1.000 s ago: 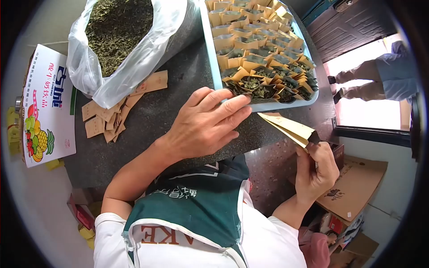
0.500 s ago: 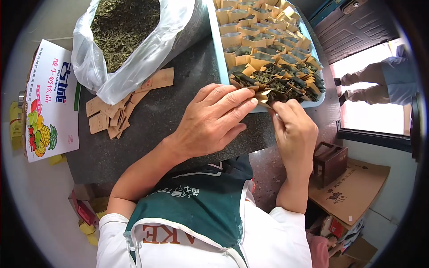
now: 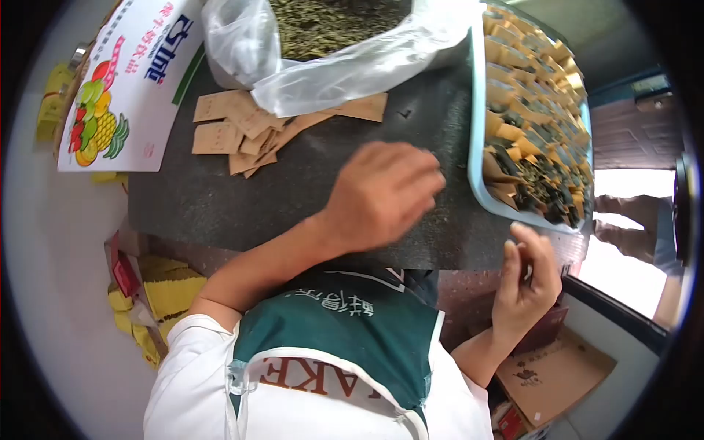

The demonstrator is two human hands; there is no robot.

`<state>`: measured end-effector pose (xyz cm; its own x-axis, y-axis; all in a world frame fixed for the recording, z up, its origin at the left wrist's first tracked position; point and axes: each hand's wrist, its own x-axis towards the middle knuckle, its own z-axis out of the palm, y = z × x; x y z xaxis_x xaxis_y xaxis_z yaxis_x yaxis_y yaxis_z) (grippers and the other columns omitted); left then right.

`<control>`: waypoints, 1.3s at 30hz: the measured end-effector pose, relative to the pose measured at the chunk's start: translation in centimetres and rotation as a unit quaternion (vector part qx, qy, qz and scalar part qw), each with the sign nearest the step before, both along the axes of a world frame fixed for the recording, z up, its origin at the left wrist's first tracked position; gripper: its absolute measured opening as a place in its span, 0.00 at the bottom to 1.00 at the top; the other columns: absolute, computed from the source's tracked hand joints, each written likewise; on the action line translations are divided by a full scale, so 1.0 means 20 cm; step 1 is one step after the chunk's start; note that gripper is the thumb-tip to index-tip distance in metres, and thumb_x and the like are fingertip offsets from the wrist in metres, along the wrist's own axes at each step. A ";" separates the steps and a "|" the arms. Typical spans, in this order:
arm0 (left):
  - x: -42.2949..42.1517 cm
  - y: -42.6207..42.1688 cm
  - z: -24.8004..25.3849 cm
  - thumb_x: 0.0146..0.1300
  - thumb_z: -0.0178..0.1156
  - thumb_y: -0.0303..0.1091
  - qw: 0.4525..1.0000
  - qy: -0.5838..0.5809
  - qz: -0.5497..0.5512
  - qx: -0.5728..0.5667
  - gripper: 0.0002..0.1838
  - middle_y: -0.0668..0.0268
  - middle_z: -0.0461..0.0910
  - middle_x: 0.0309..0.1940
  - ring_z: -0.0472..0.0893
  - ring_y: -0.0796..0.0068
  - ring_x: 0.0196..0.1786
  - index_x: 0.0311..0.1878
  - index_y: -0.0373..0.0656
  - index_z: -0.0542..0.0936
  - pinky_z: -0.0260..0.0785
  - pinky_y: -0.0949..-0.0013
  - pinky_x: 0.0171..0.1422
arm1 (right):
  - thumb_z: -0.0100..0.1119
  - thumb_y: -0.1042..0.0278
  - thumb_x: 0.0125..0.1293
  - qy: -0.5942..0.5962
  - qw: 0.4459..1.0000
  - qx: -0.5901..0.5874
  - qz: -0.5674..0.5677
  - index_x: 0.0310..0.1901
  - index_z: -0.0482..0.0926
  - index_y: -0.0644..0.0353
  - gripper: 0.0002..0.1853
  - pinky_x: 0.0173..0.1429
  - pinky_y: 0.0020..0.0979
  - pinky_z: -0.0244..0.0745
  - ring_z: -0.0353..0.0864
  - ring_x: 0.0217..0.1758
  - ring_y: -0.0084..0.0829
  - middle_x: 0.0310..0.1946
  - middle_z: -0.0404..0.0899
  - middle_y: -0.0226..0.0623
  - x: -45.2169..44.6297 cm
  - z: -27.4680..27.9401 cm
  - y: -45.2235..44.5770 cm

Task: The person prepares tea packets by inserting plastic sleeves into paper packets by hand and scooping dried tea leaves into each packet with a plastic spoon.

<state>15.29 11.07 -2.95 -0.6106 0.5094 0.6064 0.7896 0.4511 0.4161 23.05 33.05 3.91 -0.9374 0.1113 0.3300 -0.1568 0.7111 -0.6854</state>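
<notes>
Over the dark table, my left hand is slightly blurred, its fingers loosely bent and nothing visible in them. Below the near edge of the light blue tray, my right hand has thumb and forefinger apart and holds nothing visible. Packed upright in the tray are many small paper packets, with dark dried leaves showing in the nearer ones. A pile of flat brown paper packets lies left of my left hand. Behind the pile, a clear plastic bag holds dried leaves.
A white printed carton stands at the far left, above yellow material lower down. Flattened cardboard lies at lower right. Beyond the tray, a person's legs show in a bright doorway.
The packet in my right hand went to the tray's near edge and was let go. My right hand has drawn back down; my left has left the tray. The view has swung left.
</notes>
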 end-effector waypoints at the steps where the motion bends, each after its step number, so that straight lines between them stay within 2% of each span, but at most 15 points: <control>1: -0.02 -0.05 -0.02 0.55 0.70 0.37 0.994 -0.034 0.094 -0.041 0.23 0.60 0.79 0.57 0.79 0.59 0.58 0.53 0.41 0.82 0.70 0.55 0.63 | 0.65 0.85 0.61 -0.010 0.999 -0.031 0.014 0.45 0.84 0.64 0.11 0.31 0.22 0.66 0.73 0.27 0.22 0.29 0.80 0.35 0.01 0.00 -0.03; 2: -0.05 -0.09 -0.04 0.58 0.69 0.41 0.977 -0.067 0.185 -0.078 0.26 0.58 0.78 0.60 0.78 0.56 0.61 0.57 0.40 0.80 0.68 0.53 0.66 | 0.66 0.85 0.60 0.007 0.998 -0.047 0.052 0.44 0.84 0.64 0.11 0.30 0.23 0.66 0.73 0.26 0.23 0.28 0.79 0.36 -0.01 -0.04 -0.06; 5: -0.15 -0.14 -0.15 0.64 0.64 0.49 0.956 -0.058 0.242 -0.155 0.31 0.54 0.74 0.65 0.73 0.52 0.68 0.64 0.38 0.74 0.61 0.50 0.74 | 0.67 0.85 0.57 -0.041 0.986 -0.067 0.150 0.44 0.84 0.62 0.13 0.29 0.24 0.67 0.74 0.25 0.25 0.26 0.77 0.36 -0.04 -0.10 -0.17; 7: -0.11 -0.15 -0.16 0.66 0.60 0.54 0.953 -0.070 0.228 -0.187 0.35 0.54 0.72 0.67 0.68 0.52 0.72 0.68 0.39 0.70 0.53 0.49 0.79 | 0.68 0.85 0.56 -0.031 0.981 -0.080 0.172 0.45 0.83 0.62 0.14 0.28 0.23 0.65 0.73 0.25 0.25 0.25 0.76 0.35 -0.08 -0.11 -0.24; 9: -0.02 -0.16 -0.14 0.67 0.58 0.55 0.981 -0.114 0.075 -0.137 0.32 0.56 0.75 0.64 0.68 0.53 0.72 0.60 0.35 0.76 0.54 0.49 0.78 | 0.68 0.86 0.56 -0.032 0.977 -0.136 0.161 0.44 0.83 0.62 0.14 0.27 0.23 0.63 0.70 0.24 0.23 0.24 0.75 0.34 -0.09 -0.10 -0.28; 13: 0.12 -0.29 -0.11 0.60 0.68 0.48 0.987 -0.131 -0.028 -0.093 0.19 0.56 0.78 0.59 0.73 0.50 0.69 0.43 0.41 0.82 0.58 0.50 0.77 | 0.65 0.87 0.58 -0.069 0.972 -0.188 0.126 0.44 0.84 0.63 0.13 0.27 0.22 0.60 0.68 0.24 0.17 0.25 0.75 0.31 -0.11 -0.13 -0.27; 14: 0.15 -0.31 -0.07 0.54 0.73 0.38 0.989 -0.132 0.016 -0.062 0.14 0.58 0.80 0.55 0.77 0.52 0.63 0.39 0.42 0.82 0.64 0.53 0.72 | 0.64 0.86 0.60 -0.088 0.969 -0.197 0.123 0.44 0.84 0.64 0.11 0.28 0.21 0.60 0.68 0.24 0.16 0.25 0.75 0.31 -0.11 -0.14 -0.26; 15: 0.19 -0.33 -0.09 0.54 0.73 0.38 0.988 -0.140 0.015 -0.060 0.14 0.58 0.80 0.55 0.77 0.52 0.63 0.39 0.42 0.82 0.64 0.53 0.72 | 0.64 0.86 0.60 -0.095 0.968 -0.196 0.121 0.44 0.84 0.64 0.11 0.28 0.21 0.60 0.68 0.24 0.16 0.25 0.75 0.31 -0.10 -0.16 -0.26; 17: 0.25 -0.37 -0.15 0.55 0.71 0.32 0.958 -0.216 0.186 0.023 0.11 0.60 0.80 0.54 0.79 0.55 0.58 0.39 0.42 0.82 0.68 0.55 0.66 | 0.62 0.84 0.65 -0.117 0.967 -0.199 0.108 0.44 0.83 0.66 0.08 0.32 0.18 0.58 0.65 0.28 0.12 0.29 0.74 0.24 -0.09 -0.19 -0.26; 19: 0.20 -0.36 -0.14 0.56 0.67 0.27 0.960 -0.185 0.211 0.019 0.11 0.62 0.79 0.55 0.79 0.57 0.55 0.44 0.42 0.82 0.70 0.57 0.62 | 0.62 0.82 0.66 -0.135 0.963 -0.205 0.109 0.44 0.83 0.66 0.07 0.32 0.17 0.59 0.65 0.28 0.12 0.30 0.75 0.25 -0.09 -0.22 -0.25; 23: -0.01 -0.26 -0.10 0.55 0.61 0.25 0.970 -0.003 0.201 -0.135 0.19 0.63 0.78 0.55 0.78 0.58 0.56 0.52 0.43 0.81 0.70 0.57 0.61 | 0.62 0.80 0.68 -0.154 0.962 -0.196 0.116 0.46 0.83 0.66 0.07 0.32 0.18 0.58 0.65 0.28 0.12 0.31 0.75 0.25 -0.09 -0.22 -0.29; 28: -0.23 -0.21 -0.18 0.57 0.60 0.31 0.975 0.069 0.104 -0.185 0.10 0.66 0.79 0.46 0.78 0.65 0.50 0.43 0.43 0.81 0.69 0.61 0.59 | 0.58 0.72 0.72 -0.141 0.950 -0.272 0.055 0.46 0.83 0.67 0.08 0.35 0.18 0.58 0.64 0.29 0.13 0.28 0.72 0.24 -0.05 -0.17 -0.31; 30: -0.23 -0.21 -0.16 0.58 0.60 0.32 0.975 0.091 0.090 -0.180 0.06 0.67 0.79 0.41 0.78 0.67 0.47 0.38 0.42 0.80 0.69 0.63 0.58 | 0.54 0.69 0.75 -0.144 0.888 -0.436 0.023 0.44 0.82 0.67 0.11 0.37 0.19 0.60 0.67 0.31 0.18 0.30 0.72 0.28 -0.03 -0.20 -0.28; 34: -0.13 -0.23 -0.03 0.56 0.67 0.25 0.993 -0.030 0.112 0.015 0.05 0.66 0.82 0.36 0.82 0.66 0.39 0.35 0.41 0.82 0.74 0.64 0.48 | 0.52 0.61 0.77 -0.049 0.953 -0.286 0.089 0.43 0.83 0.67 0.16 0.40 0.24 0.59 0.66 0.37 0.22 0.31 0.69 0.29 -0.05 -0.20 -0.24; 39: 0.03 -0.31 0.08 0.52 0.66 0.16 0.971 -0.138 0.129 0.150 0.08 0.60 0.83 0.36 0.84 0.67 0.39 0.36 0.37 0.82 0.75 0.68 0.46 | 0.50 0.53 0.79 -0.093 0.939 -0.322 0.077 0.40 0.83 0.65 0.21 0.31 0.19 0.57 0.66 0.29 0.24 0.32 0.66 0.31 -0.05 -0.14 -0.23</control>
<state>15.83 4.81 -1.32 -0.8542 0.1439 0.4996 0.5069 0.4447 0.7385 22.06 28.37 1.19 -0.9934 0.0910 0.0697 -0.0588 0.1176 -0.9913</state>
